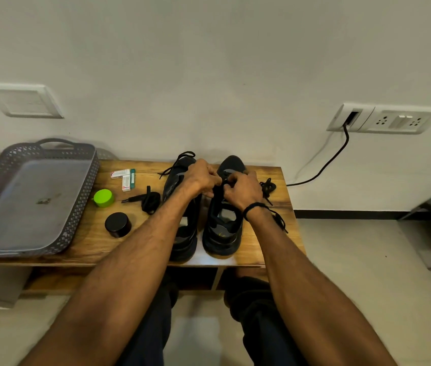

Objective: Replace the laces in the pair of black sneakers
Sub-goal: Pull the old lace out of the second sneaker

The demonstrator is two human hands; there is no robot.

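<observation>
far left of the sneakers (222, 233), a grey tray (24, 196) is cut off; nearer, small boxes (124, 177), print too small to read, and a spare lace (148, 199). the sneakers stand on the worktop (90, 239), toes to the wall. left hand (202, 178) and right hand (240, 191) meet over the right one, pinching its lace (224, 181), eyelets hidden.

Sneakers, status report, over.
Left hand and right hand pinching lace on one sneaker. Other sneaker beside it. Loose lace bundle on table, clear of hands.
</observation>
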